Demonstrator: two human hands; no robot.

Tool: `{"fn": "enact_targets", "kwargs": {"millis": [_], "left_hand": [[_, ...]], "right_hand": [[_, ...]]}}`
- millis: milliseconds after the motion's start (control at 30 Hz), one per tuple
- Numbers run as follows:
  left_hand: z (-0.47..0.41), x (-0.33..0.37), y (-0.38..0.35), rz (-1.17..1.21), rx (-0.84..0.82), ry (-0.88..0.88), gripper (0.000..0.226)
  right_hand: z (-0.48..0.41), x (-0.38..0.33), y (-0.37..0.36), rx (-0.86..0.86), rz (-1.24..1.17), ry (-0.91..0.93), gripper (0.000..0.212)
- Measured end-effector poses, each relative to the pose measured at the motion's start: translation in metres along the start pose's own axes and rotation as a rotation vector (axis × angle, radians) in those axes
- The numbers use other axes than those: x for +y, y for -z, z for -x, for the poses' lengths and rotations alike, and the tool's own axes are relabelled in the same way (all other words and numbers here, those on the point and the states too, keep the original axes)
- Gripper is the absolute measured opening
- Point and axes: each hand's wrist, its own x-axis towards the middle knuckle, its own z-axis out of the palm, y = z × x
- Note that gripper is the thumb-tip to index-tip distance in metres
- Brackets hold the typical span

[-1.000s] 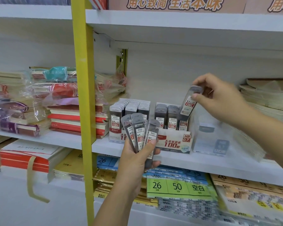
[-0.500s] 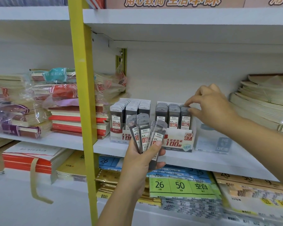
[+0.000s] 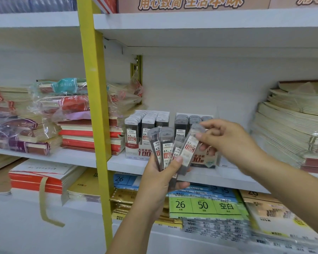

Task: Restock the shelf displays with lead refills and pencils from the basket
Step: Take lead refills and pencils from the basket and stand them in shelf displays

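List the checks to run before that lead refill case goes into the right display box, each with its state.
1. Right hand pinches the top of one lead refill case: ok.
2. Left hand grips the other refill cases in a fan: ok.
3. Pinched case free of the fan: not ok, lower end lies among them.
4. Size on the pinched case's label: cannot tell, blurred; the others read 0.7.
5. Free slot in the right display box: cannot tell, right hand covers it.
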Motion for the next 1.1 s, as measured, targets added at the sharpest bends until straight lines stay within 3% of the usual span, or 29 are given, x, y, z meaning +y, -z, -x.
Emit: {"fn": "enact_targets", "kwargs": {"millis": [133,267,367,467,633,833,933,1033,1100], "left_hand": [[-0.002,-0.001,0.005,0.007,0.017,0.008,0.043],[-0.003,-0.003,0.006,-0.004,0.032,0.007,0.046],[-0.003,-0.005,0.005,-0.02,0.025,0.002,0.045],[-0.003,-0.005,0.004,-0.038,0.012,-0.003,0.04],[-0.004,-0.002,0.005,-0.047,-0.004,0.025,0.024],[-0.001,0.0,0.004,-0.026,-0.006,0.026,0.03],[0.0,0.002,0.004,-0.014,-0.019,0.014,0.041],[0.001,0.003,0.002,-0.024,-0.048,0.005,0.038],[0.003,0.002,0.0,-0.03,-0.065,0.012,0.028]], "right_hand": [[-0.021,-0.009,0.039,0.228,0.049,0.224,0.02],[-0.035,-0.016,0.062,0.231,0.627,0.466,0.032],[-0.044,-0.007,0.057,0.131,0.838,0.42,0.025],[-0.051,0.006,0.051,0.079,0.803,0.322,0.013],[-0.061,0.024,0.045,0.181,0.915,0.306,0.02],[-0.052,0.024,0.038,0.276,1.111,0.408,0.026],[-0.028,0.012,0.023,0.245,0.822,0.415,0.021],[-0.001,0.0,-0.001,-0.098,0.338,0.234,0.016],[0.008,0.003,-0.014,-0.206,0.092,0.147,0.014]]}}
